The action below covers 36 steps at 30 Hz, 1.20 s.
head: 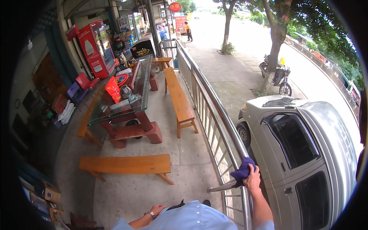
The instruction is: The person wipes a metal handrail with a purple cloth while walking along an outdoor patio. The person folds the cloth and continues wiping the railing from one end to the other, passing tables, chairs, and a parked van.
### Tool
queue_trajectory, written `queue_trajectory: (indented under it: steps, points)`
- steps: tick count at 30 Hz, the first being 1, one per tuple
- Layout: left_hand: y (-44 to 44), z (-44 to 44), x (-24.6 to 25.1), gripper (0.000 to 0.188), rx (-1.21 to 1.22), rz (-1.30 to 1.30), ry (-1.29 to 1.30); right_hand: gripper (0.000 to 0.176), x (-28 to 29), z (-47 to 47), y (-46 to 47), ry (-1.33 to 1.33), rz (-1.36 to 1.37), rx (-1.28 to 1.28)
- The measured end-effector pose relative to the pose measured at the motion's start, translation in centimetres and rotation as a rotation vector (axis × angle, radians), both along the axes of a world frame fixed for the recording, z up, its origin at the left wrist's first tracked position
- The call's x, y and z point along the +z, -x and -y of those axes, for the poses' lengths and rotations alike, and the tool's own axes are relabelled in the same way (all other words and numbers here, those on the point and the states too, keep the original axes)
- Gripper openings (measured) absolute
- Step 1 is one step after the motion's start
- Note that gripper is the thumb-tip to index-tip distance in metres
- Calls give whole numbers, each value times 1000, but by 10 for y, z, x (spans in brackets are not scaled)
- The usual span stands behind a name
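My right hand (253, 178) grips a purple cloth (243, 170) that is folded over the top tube of a stainless steel railing (216, 107). The cloth touches the metal close to where a side tube (222, 187) meets the rail. At the lower edge of the view, my left hand (157, 210) rests against the front of my light blue shirt (198, 214). A metal-banded watch (150, 214) is on that wrist. The left fingers are mostly hidden, next to a black item (177, 205) that I cannot identify.
Left of the railing stand wooden benches (126, 164) (178, 95) and a glass-topped table (126, 110) bearing a red bag (113, 89) and glass pots. A silver van (299, 161) is parked right beside the railing. Farther off are a motorcycle (278, 74) and a person (188, 31).
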<state>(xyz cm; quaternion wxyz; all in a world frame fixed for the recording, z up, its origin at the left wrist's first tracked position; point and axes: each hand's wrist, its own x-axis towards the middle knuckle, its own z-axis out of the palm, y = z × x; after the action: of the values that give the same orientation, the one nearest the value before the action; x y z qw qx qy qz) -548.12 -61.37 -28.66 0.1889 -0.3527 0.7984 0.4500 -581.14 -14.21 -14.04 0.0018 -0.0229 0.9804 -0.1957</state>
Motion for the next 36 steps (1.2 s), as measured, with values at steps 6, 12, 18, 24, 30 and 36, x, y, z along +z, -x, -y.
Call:
queue_trajectory:
  steps: [6,12,18,24,30,36]
  points:
    - [35,-11,41,25,400,14,-294,95,11,19,81,148,181,-87]
    - [3,-20,41,26,459,46,-267,71,19,-7,127,1097,671,50]
    - [-99,1,-13,31,-30,144,251,62,-75,-40,134,1523,1075,-280]
    - [-67,0,-12,29,308,303,-72,63,-108,-57,146,1200,889,-394]
    - [-18,29,-34,29,472,292,-266,79,15,-13,97,250,329,107]
    - [97,76,-43,29,553,156,-444,128,10,4,81,-143,215,215]
